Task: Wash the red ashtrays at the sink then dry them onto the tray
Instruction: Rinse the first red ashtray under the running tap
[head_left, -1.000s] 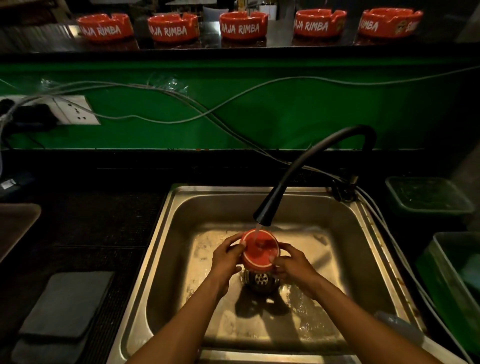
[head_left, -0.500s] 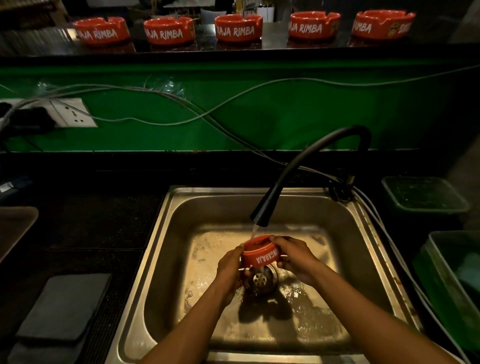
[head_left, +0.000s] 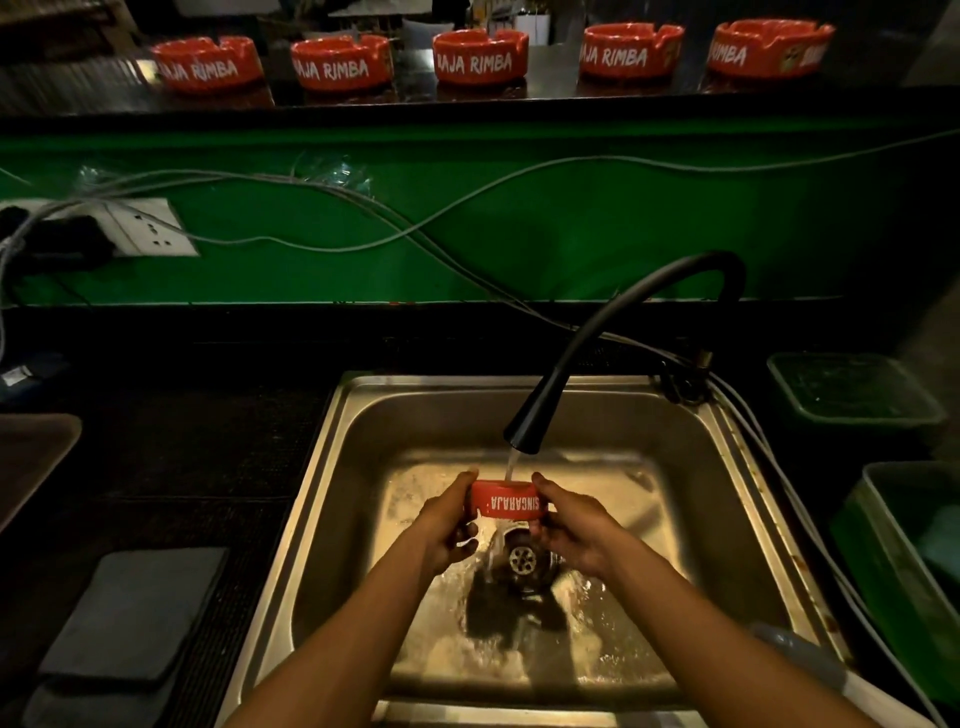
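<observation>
Here we rinse a red ashtray (head_left: 506, 500).
Our left hand (head_left: 445, 525) and right hand (head_left: 572, 525) grip it under the faucet (head_left: 524, 431) stream, above the sink (head_left: 363, 441).

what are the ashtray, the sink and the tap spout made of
Held ashtray: glossy red, printed white lettering, looks like melamine or glazed ceramic; can't tell which.
Sink: brushed stainless steel, grey with soft reflections.
Tap spout: matte black, smoothly curved; possibly rubber-sleeved or coated metal.

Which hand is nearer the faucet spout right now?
Right. The right hand grips the ashtray almost under the faucet spout; the left hand holds its other side, farther left.
</observation>
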